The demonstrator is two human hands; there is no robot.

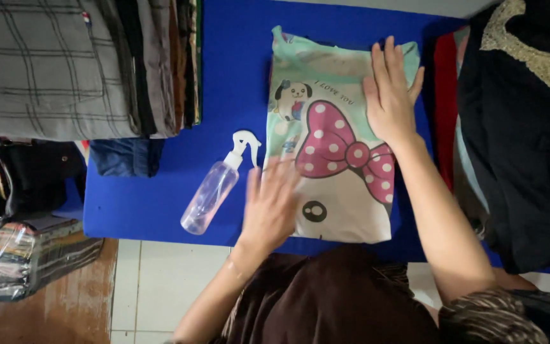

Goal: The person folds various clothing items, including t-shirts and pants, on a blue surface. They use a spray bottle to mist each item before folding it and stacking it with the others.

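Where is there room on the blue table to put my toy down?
The biggest bare patch of blue table lies left of the spray bottle, below the stack of folded clothes. Another runs between that stack and the folded shirt. The right side is crowded: the right hand presses the shirt beside a dark clothes pile. The left hand rests on the shirt's near edge.

Even, fairly bright indoor light, soft shadows, slight motion blur on the left hand (268,204), dim left edge.
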